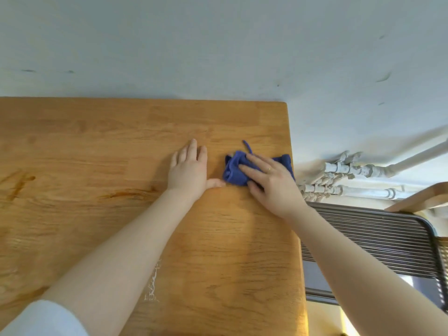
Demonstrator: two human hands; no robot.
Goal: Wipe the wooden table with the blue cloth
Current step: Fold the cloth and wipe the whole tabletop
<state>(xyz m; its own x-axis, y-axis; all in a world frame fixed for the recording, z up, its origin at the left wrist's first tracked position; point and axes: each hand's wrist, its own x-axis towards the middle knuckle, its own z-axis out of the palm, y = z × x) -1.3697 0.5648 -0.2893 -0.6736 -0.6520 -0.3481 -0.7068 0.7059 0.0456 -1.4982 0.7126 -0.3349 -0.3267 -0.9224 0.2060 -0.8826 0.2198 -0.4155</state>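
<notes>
Your left hand (188, 169) lay flat, fingers straight, on light wooden table (121, 154). Your right hand (269, 181) pressed straight fingers on crumpled blue cloth (234, 169) near table's right edge, holding nothing else.

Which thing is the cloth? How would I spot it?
Find the big wooden table and follow it to its right edge, near the wall. The blue cloth lies bunched there under the right hand, the only blue thing on the wood.
</notes>
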